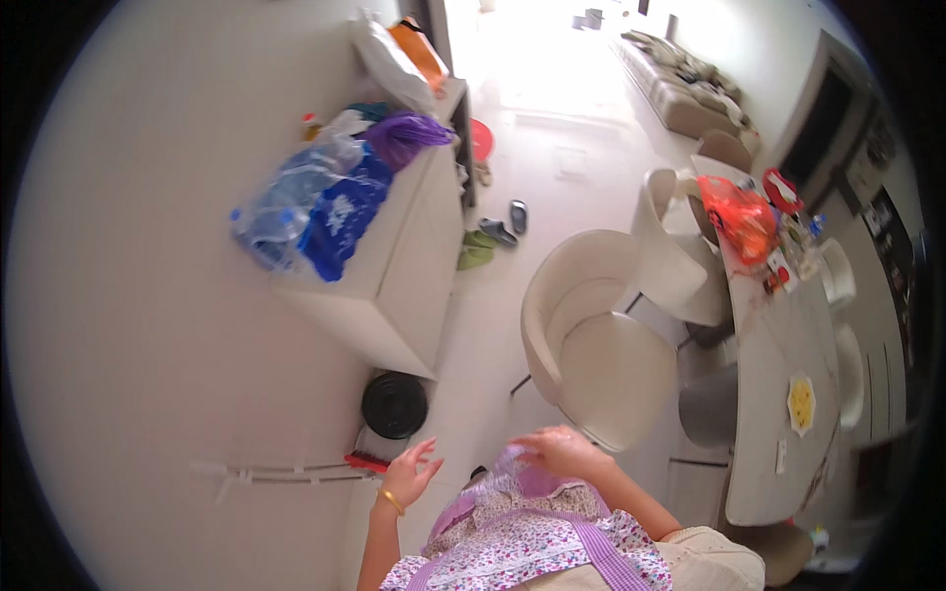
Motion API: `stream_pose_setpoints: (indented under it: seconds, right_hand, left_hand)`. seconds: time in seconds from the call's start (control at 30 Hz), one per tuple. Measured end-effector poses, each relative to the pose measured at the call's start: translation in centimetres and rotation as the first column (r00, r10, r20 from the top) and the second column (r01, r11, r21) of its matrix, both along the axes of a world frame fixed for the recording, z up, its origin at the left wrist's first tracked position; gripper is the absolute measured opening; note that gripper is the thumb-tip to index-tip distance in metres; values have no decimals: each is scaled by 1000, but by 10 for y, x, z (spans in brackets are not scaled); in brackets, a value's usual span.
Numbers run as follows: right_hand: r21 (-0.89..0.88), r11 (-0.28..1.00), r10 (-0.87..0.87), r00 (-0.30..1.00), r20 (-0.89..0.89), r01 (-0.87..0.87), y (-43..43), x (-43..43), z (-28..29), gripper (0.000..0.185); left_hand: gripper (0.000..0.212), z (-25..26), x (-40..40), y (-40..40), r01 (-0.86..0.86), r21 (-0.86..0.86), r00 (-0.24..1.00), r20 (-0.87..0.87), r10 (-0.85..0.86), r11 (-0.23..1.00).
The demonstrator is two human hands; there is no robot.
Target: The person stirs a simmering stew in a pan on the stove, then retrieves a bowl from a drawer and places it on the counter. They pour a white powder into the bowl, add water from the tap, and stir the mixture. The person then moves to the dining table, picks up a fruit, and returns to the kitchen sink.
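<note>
A floral apron (510, 547) with purple checked trim covers my front. My right hand (565, 452) pinches its purple cloth and lifts it in front of my waist; the fingertips partly hide the fold. To the left, my left hand (410, 473) is raised with its fingers apart and nothing in them. It wears a gold bangle (391, 501). Just beyond that hand are a red-edged dustpan or broom head (367, 462) and a round black bin lid (395, 405).
A white cabinet (347, 318) along the left wall bears plastic bags and large bottles. Cream chairs (617, 377) stand at the marble-topped table (768, 354) on the right, which carries a red bag (739, 218) and a plate of yellow food (801, 402). Slippers (499, 232) lie ahead.
</note>
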State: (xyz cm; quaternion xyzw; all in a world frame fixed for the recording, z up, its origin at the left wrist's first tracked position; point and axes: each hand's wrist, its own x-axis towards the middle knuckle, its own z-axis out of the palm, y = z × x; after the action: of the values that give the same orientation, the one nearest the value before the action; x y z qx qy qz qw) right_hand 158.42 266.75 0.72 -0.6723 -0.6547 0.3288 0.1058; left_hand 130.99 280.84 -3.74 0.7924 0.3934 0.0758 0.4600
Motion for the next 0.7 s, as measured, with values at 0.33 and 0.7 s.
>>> stream_pose_setpoints:
  seconds: [0.33,0.7]
  right_hand:
    - [26,934,-347,923,-163,356,147,89,-18,35]
    - [157,960,-222,972,-82,232,387,209,-13,33]
  left_hand:
    - [45,15,168,187,328,-121,944,83,-320,937]
    - [42,30,240,327,263,-176,964,15,-265,949]
